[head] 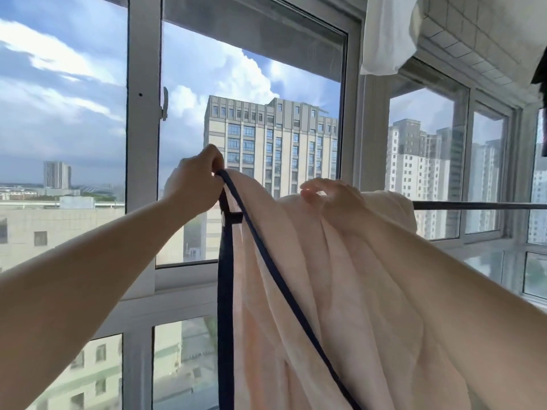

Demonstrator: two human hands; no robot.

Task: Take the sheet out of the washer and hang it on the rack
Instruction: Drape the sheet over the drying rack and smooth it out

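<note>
At the rack's left end, your left hand [195, 179] pinches the sheet's [325, 291] navy-trimmed edge while your right hand [331, 193] grips its bunched pink cloth over the rack bar [479, 206]. The sheet is draped, out of the washer; spreading it rightward looks left to do.

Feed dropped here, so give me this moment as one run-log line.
step: hanging | sheet: draped over rack | left hand: pinches navy edge | right hand: on sheet at bar, grip unclear
</note>
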